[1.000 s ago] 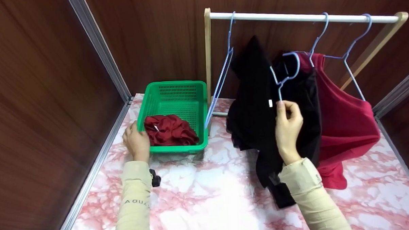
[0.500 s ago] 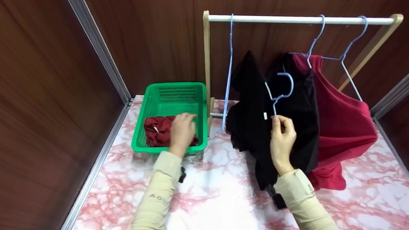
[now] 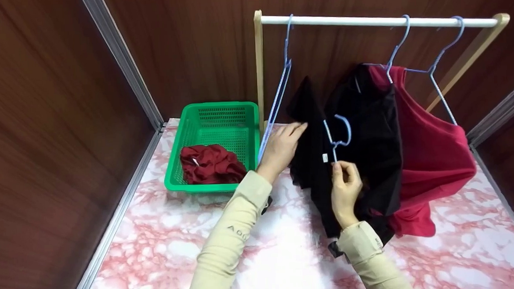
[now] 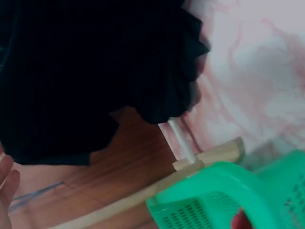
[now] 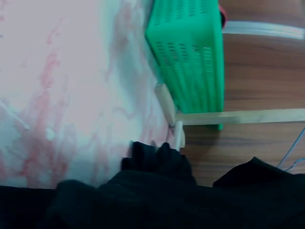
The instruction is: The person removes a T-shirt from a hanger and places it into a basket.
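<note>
My right hand [image 3: 347, 192] pinches a light-blue wire hanger [image 3: 349, 130] just below its hook. The hook is off the rail and tilts toward the right. A black garment [image 3: 311, 168] with a small white tag drapes from this hanger. Beside the garment's left edge, my left hand [image 3: 280, 148] reaches up with fingers extended, fingertips right at the cloth. In the left wrist view, only a few fingers [image 4: 7, 183] show at the edge near the black cloth. The right wrist view shows dark cloth [image 5: 143, 200] along the bottom, with the right hand hidden.
A white rail [image 3: 346, 20] on wooden posts carries a bare blue hanger [image 3: 280, 88] at left. At right hang another black garment [image 3: 374, 136] and a red garment [image 3: 433, 164]. A green basket [image 3: 172, 177] with crumpled dark-red cloth [image 3: 213, 165] stands left on the marbled surface.
My left hand has left the basket's rim and crossed right to the black garment. My right hand, with the hanger and garment, has moved down and slightly left.
</note>
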The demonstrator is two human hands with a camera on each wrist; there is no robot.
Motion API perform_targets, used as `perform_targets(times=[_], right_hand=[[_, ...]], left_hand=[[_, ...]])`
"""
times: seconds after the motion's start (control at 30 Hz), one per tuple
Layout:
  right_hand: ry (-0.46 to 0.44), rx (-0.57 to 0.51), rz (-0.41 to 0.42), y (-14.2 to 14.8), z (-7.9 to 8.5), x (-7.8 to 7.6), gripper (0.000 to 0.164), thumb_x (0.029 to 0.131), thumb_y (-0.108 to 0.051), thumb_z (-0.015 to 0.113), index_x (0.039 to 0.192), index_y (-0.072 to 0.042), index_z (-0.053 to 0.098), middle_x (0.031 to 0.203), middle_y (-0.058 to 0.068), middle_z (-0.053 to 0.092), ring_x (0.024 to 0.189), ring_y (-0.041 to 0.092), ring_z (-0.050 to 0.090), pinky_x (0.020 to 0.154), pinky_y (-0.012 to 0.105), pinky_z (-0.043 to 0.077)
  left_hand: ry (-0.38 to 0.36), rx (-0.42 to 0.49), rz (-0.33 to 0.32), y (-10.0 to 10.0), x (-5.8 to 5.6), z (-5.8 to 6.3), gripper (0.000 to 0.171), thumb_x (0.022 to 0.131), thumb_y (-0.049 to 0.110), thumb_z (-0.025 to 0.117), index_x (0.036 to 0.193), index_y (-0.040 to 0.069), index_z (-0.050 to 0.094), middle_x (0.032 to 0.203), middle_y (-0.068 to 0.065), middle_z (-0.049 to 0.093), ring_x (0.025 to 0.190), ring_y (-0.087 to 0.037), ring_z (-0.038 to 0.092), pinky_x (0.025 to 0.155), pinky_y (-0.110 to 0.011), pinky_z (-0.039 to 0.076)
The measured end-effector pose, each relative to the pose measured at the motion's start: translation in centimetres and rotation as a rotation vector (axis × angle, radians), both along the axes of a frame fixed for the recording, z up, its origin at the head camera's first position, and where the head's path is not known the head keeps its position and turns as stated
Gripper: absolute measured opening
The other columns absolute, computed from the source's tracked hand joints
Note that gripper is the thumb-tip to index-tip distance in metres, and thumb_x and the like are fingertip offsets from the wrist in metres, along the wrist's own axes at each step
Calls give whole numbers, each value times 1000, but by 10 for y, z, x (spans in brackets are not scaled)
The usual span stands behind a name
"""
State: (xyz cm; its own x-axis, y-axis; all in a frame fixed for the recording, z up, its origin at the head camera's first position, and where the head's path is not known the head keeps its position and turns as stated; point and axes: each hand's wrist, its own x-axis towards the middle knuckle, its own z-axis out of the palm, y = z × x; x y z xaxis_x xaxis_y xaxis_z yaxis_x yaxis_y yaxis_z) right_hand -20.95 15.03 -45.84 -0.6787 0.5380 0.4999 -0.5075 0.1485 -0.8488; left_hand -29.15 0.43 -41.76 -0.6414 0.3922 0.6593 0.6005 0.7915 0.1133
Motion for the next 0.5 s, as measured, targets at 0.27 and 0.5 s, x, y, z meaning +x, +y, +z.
perform_targets(times=[0.27, 0.5], right_hand=[[-21, -6, 127, 15, -26, -2, 18, 89, 2, 57, 83, 20, 56, 73, -13, 56, 59, -2, 47, 50, 10, 37], [34, -71, 292, 28, -25, 1, 20, 90, 4, 55, 81, 21, 50, 70, -7, 58, 47, -2, 39, 41, 14, 28]], left_hand=[[-191, -213, -8, 10, 3, 20, 61, 95, 0, 45, 147, 30, 33, 155, 2, 30, 110, -19, 58, 81, -29, 54], [-246, -175, -121, 12, -4, 25, 42, 96, 8, 41, 135, 21, 51, 145, 0, 44, 122, -21, 53, 98, -29, 48]])
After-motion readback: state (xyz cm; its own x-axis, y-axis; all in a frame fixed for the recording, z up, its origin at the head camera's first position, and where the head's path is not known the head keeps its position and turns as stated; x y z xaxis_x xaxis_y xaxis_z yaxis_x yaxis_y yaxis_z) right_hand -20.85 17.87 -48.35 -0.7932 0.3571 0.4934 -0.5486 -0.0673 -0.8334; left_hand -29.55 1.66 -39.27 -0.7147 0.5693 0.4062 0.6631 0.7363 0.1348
